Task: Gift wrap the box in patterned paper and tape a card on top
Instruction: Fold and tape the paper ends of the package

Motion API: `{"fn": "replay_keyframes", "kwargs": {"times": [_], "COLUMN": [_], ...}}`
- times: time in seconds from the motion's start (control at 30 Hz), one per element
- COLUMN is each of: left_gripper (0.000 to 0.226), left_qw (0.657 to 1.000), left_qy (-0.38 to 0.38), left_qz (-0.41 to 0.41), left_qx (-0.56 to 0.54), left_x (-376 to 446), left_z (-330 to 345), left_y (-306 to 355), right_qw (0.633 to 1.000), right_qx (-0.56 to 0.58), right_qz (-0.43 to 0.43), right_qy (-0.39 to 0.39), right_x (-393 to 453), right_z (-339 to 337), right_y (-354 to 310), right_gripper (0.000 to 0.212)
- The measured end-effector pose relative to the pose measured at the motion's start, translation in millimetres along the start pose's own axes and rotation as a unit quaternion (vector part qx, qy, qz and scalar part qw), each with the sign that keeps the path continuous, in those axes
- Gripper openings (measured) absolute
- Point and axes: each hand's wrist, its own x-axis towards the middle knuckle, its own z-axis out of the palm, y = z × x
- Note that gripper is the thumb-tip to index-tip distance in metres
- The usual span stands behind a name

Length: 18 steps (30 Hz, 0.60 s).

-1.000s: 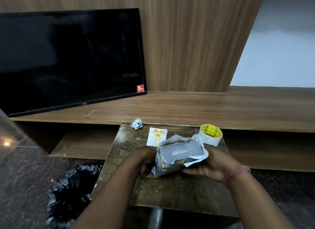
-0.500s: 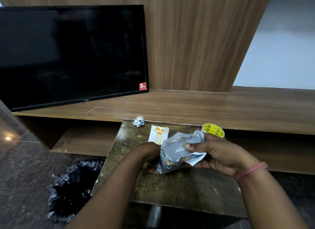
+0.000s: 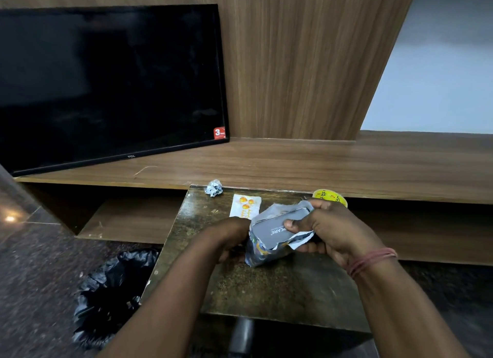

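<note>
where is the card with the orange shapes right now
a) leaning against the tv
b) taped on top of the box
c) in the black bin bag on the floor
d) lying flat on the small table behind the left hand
d: the card lies flat on the small table, just beyond the left hand, while the box is only partly covered by the paper and bears no card.

Grey box [image 3: 277,225]: white lettering, legible as "PCARE", the start of the word covered by patterned paper [image 3: 262,252]; television [image 3: 106,83]: "TCL" centred on the lower bezel; red sticker [image 3: 219,133] at the screen's lower right corner: large "3", the smaller word beside it unreadable; card [image 3: 245,206]: orange script, too small to read; tape roll [image 3: 330,196]: black marks on yellow, illegible.
</note>
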Motion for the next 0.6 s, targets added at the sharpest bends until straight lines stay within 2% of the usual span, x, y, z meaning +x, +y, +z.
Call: {"fn": "replay_keyframes", "kwargs": {"times": [0.23, 0.4, 0.5, 0.6], "left_gripper": [0.010, 0.022, 0.016, 0.027], "left_qw": [0.999, 0.998, 0.998, 0.991], "left_qy": [0.031, 0.036, 0.041, 0.056], "left_qz": [0.033, 0.045, 0.051, 0.108], "left_qx": [-0.022, -0.023, -0.004, 0.047], "left_x": [-7, -10, -16, -30], "left_z": [6, 4, 3, -3], "left_y": [0, 0, -3, -2], "right_qw": [0.998, 0.996, 0.995, 0.992], "right_qx": [-0.037, -0.073, -0.082, -0.107], "right_qz": [0.017, 0.006, 0.003, -0.001], "right_qy": [0.039, 0.056, 0.056, 0.061], "right_x": [4, 0, -2, 0], "right_z": [1, 4, 5, 6], "right_y": [-4, -7, -10, -13], "right_gripper": [0.055, 0.046, 0.033, 0.027]}}
